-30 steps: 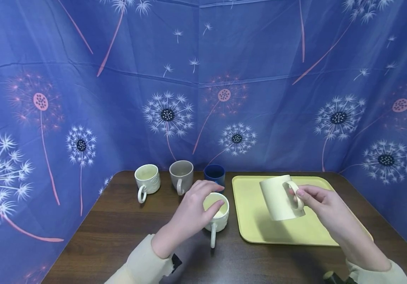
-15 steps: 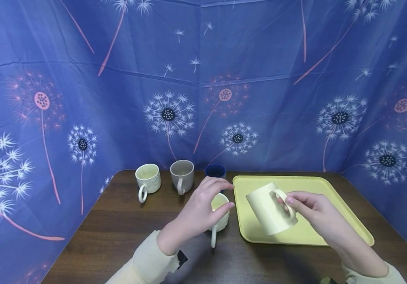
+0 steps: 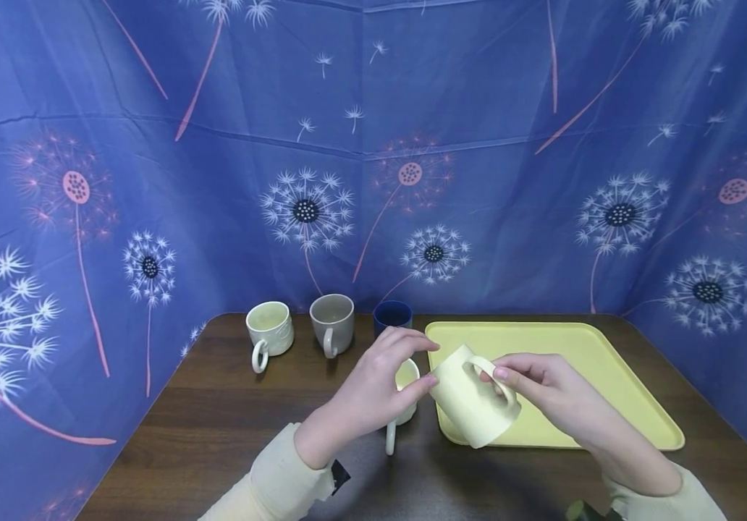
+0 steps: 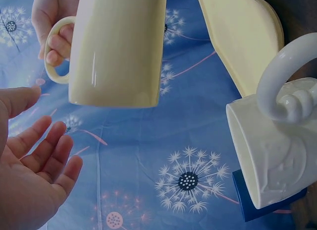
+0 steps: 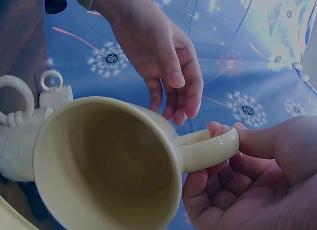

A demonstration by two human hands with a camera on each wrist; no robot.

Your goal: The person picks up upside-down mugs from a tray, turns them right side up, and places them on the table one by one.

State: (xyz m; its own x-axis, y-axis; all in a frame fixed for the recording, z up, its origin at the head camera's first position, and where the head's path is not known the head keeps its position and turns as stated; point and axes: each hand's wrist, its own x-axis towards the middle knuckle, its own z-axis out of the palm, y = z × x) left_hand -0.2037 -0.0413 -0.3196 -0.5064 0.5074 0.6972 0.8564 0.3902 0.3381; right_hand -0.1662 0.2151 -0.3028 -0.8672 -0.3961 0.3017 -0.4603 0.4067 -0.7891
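Yellow mug (image 5: 106,165): fills the lower left, its open mouth turned to the camera, empty inside, handle sticking out toward 3 o'clock.
Right hand (image 5: 262,185): at 4 o'clock, thumb and fingers pinching the handle.
Left hand (image 5: 158,51): at 12 o'clock, fingers hanging down relaxed, tips just beside the yellow mug's far rim; contact is unclear.
White mug (image 5: 17,136): at 9 o'clock, embossed, ring handle up, partly hidden behind the yellow mug.
Second white mug (image 5: 54,93): small, at 10 o'clock.
Backdrop (image 5: 257,66): blue dandelion-print cloth.
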